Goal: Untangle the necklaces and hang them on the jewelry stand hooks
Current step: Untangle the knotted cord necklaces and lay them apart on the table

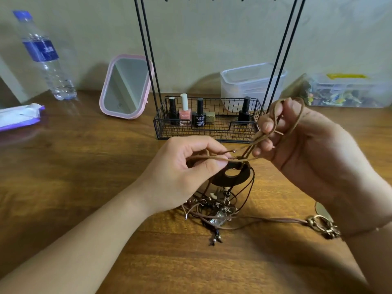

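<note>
My left hand [186, 172] pinches a tan cord [214, 159] just above a dark ring pendant [231, 177]. The same tan cord loops up through the curled fingers of my right hand [297, 143], which holds it raised. Under the pendant lies a tangled heap of necklaces [214, 209] with beads, shells and dark cords on the wooden table [84, 166]. One brown cord runs right to a brass pendant [322, 225] beside my right wrist. The black wire jewelry stand [148, 49] rises behind, its hooks cut off at the top edge.
The stand's wire basket [224, 134] holds several nail polish bottles. A pink mirror [125, 88], a water bottle [45, 58] and a wipes pack [19, 117] are at the left. Two clear plastic boxes [248, 81] stand against the wall at the right.
</note>
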Demonstrator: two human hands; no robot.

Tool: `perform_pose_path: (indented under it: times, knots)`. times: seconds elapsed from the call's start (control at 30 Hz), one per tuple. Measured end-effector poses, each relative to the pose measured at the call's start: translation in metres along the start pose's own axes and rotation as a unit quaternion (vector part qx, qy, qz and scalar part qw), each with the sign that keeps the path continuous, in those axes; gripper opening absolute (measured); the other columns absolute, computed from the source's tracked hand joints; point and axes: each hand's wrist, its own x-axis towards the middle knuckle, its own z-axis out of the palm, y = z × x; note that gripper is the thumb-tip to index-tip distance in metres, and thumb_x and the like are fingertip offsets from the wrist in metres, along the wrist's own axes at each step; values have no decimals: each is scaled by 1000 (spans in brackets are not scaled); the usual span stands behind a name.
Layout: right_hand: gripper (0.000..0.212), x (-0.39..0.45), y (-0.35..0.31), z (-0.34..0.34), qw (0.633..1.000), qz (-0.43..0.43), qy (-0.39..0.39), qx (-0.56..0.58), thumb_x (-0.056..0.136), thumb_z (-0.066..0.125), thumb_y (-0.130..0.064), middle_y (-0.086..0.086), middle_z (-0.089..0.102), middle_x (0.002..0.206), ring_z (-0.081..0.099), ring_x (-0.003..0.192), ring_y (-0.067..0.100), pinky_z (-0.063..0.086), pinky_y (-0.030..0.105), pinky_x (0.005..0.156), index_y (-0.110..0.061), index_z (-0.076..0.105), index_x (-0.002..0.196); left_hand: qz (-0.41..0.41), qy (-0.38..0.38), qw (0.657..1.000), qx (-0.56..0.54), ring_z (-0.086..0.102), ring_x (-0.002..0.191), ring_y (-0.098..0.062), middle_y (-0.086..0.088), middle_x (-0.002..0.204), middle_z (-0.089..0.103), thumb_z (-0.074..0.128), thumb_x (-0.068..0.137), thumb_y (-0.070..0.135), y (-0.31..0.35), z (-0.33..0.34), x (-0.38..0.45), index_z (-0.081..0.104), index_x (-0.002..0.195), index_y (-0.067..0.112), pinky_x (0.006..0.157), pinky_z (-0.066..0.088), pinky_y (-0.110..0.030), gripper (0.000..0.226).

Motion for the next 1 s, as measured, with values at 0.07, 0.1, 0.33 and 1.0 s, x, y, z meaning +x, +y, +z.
perform_pose_path:
  times: [0.07, 0.1, 0.33, 1.0]
  knots:
    - [25, -1, -1, -1, 1000, -9, -1, -21, 94, 40, -22, 4, 52, 66, 51, 52, 18, 51, 33, 56, -12, 54, 76, -7, 3, 1000, 8, 65, 78, -4, 11, 82, 71, 64, 91, 13, -1, 0, 1, 73, 94, 20, 71, 49, -14, 11]
    - [24, -2, -1, 0, 1000, -11, -8, -26, 94, 41, -22, 4, 50, 65, 49, 52, 18, 50, 32, 54, -12, 53, 76, -14, 6, 1000, 13, 65, 78, -3, 11, 81, 71, 62, 92, 12, -2, 0, 1, 73, 94, 19, 72, 48, -13, 13]
    - [7, -8, 1, 9, 996, 39, -78, 25, 80, 44, -9, -1, 33, 61, 37, 50, 14, 44, 26, 41, -12, 50, 77, -15, 18, 999, 41, 62, 68, -23, -5, 71, 62, 69, 88, 14, 1, 8, -1, 67, 98, 24, 60, 54, -31, 15]
    - [13, 2, -53, -151, 880, -193, 323, -289, 91, 58, -41, -9, 50, 62, 59, 62, 5, 53, 24, 75, -31, 66, 86, -159, -8, 986, -56, 64, 63, -17, -6, 77, 72, 55, 98, 7, -12, -9, 4, 70, 95, 10, 65, 54, -25, 16]
